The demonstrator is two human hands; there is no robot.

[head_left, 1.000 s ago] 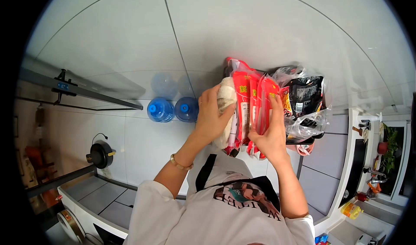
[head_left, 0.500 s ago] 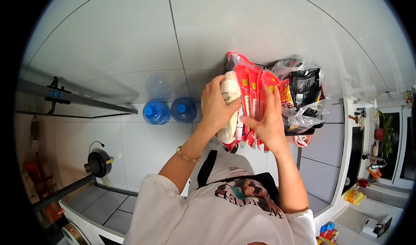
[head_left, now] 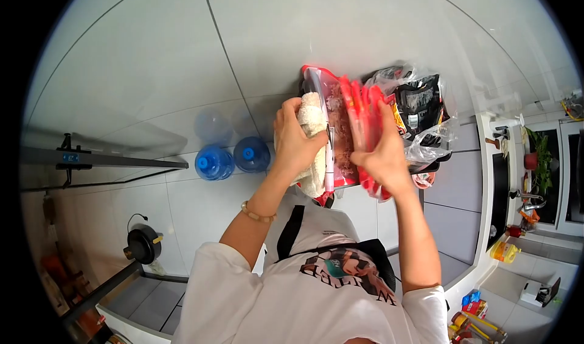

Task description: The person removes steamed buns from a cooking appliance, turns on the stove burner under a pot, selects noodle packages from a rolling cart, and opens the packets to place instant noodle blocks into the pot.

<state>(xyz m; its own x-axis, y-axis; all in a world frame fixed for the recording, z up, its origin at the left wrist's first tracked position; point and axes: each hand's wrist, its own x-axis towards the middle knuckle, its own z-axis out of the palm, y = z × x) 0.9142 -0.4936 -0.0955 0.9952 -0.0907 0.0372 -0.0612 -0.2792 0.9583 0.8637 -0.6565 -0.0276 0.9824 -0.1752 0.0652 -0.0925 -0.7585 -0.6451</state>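
My left hand is closed around a cream-coloured, rough-textured bundle that looks like a rolled towel. On the right, my right hand grips several red plastic packets standing on edge, its thumb against their near side. A gap separates the two hands. In that gap shows a red-edged packet with brownish-pink contents behind a clear face. The fingertips of my right hand are partly hidden by the packets.
To the right lies a clear plastic bag with black packets in a dark tray. Two blue water jugs stand at the left by the wall. A black round appliance sits on the floor; a counter runs along the right.
My right hand has moved the red packets to the right, away from the towel-like bundle, uncovering the clear face of a packet. My left hand keeps its hold on the bundle.
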